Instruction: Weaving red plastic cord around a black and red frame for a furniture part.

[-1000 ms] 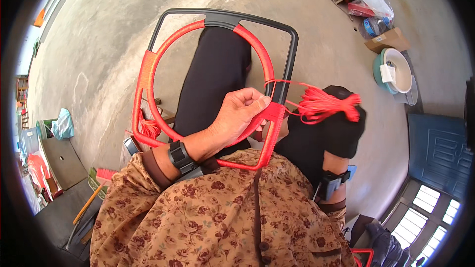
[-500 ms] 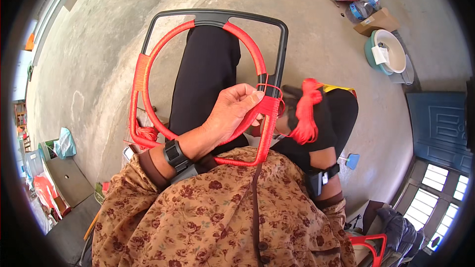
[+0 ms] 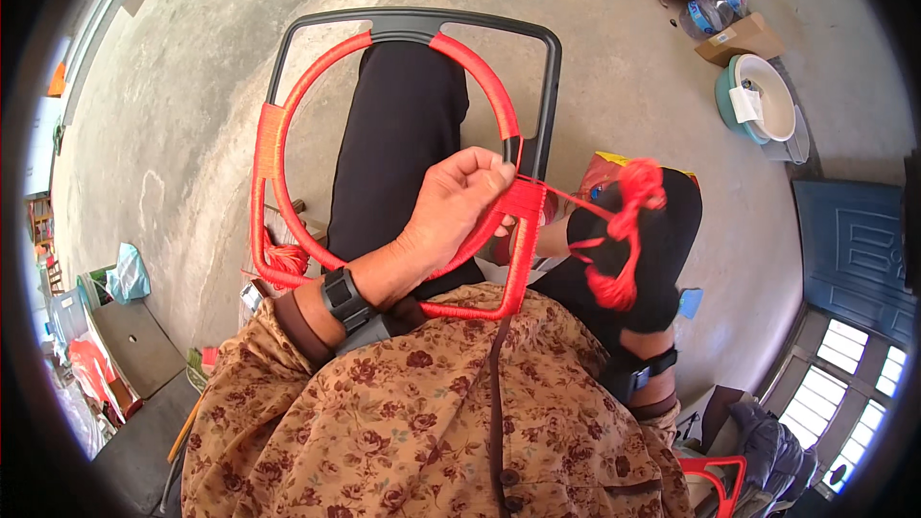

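Observation:
A black frame (image 3: 549,67) with an inner ring lies across my lap, much of it wound tightly in red cord (image 3: 273,155). My left hand (image 3: 451,201) is closed on the frame's right side, thumb and forefinger pinched where the winding ends at a bare black stretch of ring. From there a thin red strand (image 3: 573,199) runs right, stretched straight, to a loose red hank (image 3: 624,221). My right hand (image 3: 610,257) seems dark-covered and blends with the black trouser leg; it is at the hank, its fingers hard to make out.
Another red cord bundle (image 3: 286,259) lies by the frame's lower left. On the concrete floor at upper right stand basins (image 3: 734,101), a cardboard box (image 3: 741,38) and a large clear bottle (image 3: 705,15). A red-framed chair (image 3: 715,470) with dark clothing is at lower right.
The loose cord loop around the frame's right side has been drawn tight. The hank has moved right with my right hand. My left hand keeps its grip.

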`<state>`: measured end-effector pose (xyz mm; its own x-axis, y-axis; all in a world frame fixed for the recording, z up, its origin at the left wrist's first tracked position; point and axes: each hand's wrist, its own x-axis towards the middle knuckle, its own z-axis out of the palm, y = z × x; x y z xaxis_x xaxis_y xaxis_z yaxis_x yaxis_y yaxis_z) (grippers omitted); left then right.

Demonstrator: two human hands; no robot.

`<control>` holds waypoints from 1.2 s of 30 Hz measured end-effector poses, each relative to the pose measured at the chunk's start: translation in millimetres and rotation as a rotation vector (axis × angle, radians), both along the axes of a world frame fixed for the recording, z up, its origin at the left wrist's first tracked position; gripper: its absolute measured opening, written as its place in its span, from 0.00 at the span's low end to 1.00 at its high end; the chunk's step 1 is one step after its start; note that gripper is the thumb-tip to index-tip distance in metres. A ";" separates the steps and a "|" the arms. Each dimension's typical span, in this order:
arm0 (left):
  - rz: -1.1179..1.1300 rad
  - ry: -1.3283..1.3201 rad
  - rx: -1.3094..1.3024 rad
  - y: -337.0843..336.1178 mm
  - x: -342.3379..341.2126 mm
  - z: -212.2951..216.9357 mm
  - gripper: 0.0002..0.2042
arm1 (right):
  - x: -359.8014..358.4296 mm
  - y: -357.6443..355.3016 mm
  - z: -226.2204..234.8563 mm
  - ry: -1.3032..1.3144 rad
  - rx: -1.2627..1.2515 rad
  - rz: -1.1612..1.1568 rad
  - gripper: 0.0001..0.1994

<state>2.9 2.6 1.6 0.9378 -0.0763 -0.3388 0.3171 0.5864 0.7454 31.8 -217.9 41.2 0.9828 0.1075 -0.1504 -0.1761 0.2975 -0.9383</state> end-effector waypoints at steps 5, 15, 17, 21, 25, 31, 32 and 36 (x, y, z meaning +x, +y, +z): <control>-0.011 0.066 -0.094 5.2 0.1 4.4 0.07 | 44.3 -120.7 -40.6 0.142 0.153 -0.201 0.15; -0.064 0.105 -0.098 3.6 2.6 2.6 0.08 | 37.3 -127.1 -10.7 0.053 -0.386 0.033 0.14; 0.063 0.100 -0.139 3.3 3.7 -3.5 0.09 | 34.4 -127.9 -8.1 0.037 -0.500 0.086 0.14; -0.036 0.063 0.076 -0.4 5.4 -6.0 0.08 | 22.0 -52.1 -43.8 -0.425 -1.113 0.841 0.15; -0.069 0.122 0.039 3.3 0.7 -5.6 0.07 | 19.6 41.0 -39.2 -0.083 -0.826 0.863 0.22; 0.277 -0.257 0.684 -1.3 -0.6 2.8 0.07 | 54.5 35.9 -52.5 -0.124 -0.184 0.117 0.24; 0.375 -0.375 0.853 -0.5 1.0 9.2 0.07 | 53.4 38.7 -39.4 -0.123 -0.188 0.120 0.24; 0.465 -0.817 1.270 5.8 0.5 29.4 0.10 | 39.6 62.7 8.0 -0.577 -0.538 0.143 0.21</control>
<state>3.4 8.4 31.1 0.7513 0.1873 0.6328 -0.4223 -0.6004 0.6791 71.3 -155.2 49.2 0.9034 0.2959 0.3104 0.3786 -0.2105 -0.9013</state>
